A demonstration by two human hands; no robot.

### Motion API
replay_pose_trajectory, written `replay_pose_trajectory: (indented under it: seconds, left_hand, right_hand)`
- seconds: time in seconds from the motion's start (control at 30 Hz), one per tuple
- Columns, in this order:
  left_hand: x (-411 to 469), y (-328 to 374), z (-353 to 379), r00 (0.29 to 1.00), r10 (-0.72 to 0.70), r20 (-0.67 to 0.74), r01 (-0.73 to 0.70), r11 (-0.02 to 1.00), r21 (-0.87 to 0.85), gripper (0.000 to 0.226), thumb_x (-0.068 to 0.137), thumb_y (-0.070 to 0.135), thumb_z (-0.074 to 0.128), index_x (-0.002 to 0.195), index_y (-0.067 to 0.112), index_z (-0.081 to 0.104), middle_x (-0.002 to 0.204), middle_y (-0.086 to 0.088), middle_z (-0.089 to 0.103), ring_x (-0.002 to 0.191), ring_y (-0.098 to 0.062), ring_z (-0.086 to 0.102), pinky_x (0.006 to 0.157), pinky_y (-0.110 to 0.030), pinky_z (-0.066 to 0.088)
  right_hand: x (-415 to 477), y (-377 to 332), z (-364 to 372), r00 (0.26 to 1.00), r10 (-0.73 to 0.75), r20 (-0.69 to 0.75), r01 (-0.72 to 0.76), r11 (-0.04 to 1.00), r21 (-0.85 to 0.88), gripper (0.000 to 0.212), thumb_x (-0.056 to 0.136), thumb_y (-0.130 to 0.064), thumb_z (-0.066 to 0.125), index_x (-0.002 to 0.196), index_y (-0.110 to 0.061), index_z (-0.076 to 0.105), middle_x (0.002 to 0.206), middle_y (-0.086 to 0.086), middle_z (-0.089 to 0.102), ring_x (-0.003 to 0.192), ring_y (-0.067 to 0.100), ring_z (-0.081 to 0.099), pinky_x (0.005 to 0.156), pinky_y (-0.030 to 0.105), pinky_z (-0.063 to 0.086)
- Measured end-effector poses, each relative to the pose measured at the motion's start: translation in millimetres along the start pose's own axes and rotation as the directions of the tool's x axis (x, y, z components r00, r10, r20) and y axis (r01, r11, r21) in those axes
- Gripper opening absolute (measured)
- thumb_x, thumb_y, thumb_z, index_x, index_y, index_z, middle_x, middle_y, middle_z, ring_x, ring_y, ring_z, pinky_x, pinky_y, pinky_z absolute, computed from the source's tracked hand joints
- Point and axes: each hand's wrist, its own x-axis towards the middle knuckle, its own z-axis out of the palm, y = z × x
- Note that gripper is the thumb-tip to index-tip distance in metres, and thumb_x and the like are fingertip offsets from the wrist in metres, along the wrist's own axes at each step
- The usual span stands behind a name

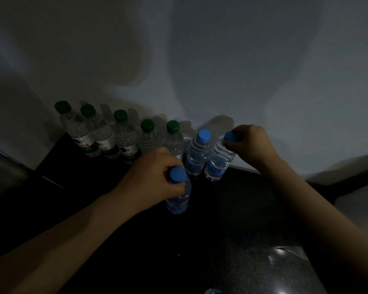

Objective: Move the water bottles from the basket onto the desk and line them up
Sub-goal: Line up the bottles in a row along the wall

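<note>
Several green-capped water bottles [125, 136] stand in a row along the back of the dark desk [242, 209], against the wall. To their right stands a blue-capped bottle [197, 153] by itself. My right hand [251, 143] grips the neck of a second blue-capped bottle [218, 160] at the row's right end; it stands slightly tilted. My left hand [151, 177] grips a third blue-capped bottle [179, 198] just under its cap, in front of the row. No basket can be made out.
A pale wall [221, 60] rises directly behind the row. The desk's right edge [319, 183] runs close to my right forearm. A clear plastic object [285, 264] shines at the lower right, and a bottle top [212, 291] peeks in at the bottom edge. The scene is dim.
</note>
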Motion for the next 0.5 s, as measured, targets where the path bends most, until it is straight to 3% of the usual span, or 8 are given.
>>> replay_pose_trajectory:
  seconds: [0.17,0.3,0.4,0.5]
  left_hand:
    - [5,3,1,1.0,0.01,0.007,-0.01,1.0,0.0,0.026,0.063,0.022,0.078,0.088,0.021,0.071,0.087,0.005,0.056,0.073,-0.006,0.055,0.066,-0.023,0.043]
    - [13,8,2,0.999,0.036,0.028,-0.037,0.999,0.032,0.025,0.065,0.02,0.078,0.089,0.018,0.072,0.083,0.007,0.053,0.073,-0.005,0.054,0.066,-0.022,0.039]
    - [21,16,2,0.996,0.076,0.056,-0.079,0.996,0.052,0.022,0.064,0.021,0.077,0.085,0.018,0.072,0.08,0.008,0.05,0.071,-0.005,0.052,0.063,-0.024,0.039]
    - [31,29,4,0.981,0.151,0.119,-0.163,0.982,0.099,0.014,0.063,0.019,0.075,0.075,0.014,0.07,0.076,0.004,0.051,0.069,-0.005,0.05,0.061,-0.028,0.039]
  right_hand:
    - [0,3,2,1.0,0.021,0.011,-0.021,1.0,0.011,0.04,0.081,-0.028,0.075,0.113,-0.006,0.064,0.101,0.011,0.067,0.079,0.015,0.057,0.067,0.023,0.043]
    - [-5,7,-2,0.998,0.058,0.013,-0.059,0.996,0.065,0.047,0.078,-0.031,0.077,0.117,-0.011,0.06,0.085,-0.001,0.061,0.064,0.002,0.052,0.054,0.012,0.034]
    - [-18,15,-9,0.995,0.096,0.005,-0.096,0.994,0.058,0.051,0.079,-0.035,0.075,0.122,-0.014,0.057,0.083,-0.006,0.059,0.066,0.0,0.053,0.056,0.013,0.038]
    - [-41,29,-15,0.992,0.12,0.045,-0.122,0.992,0.031,0.053,0.079,-0.037,0.073,0.125,-0.015,0.055,0.095,0.0,0.065,0.073,0.006,0.057,0.062,0.016,0.043]
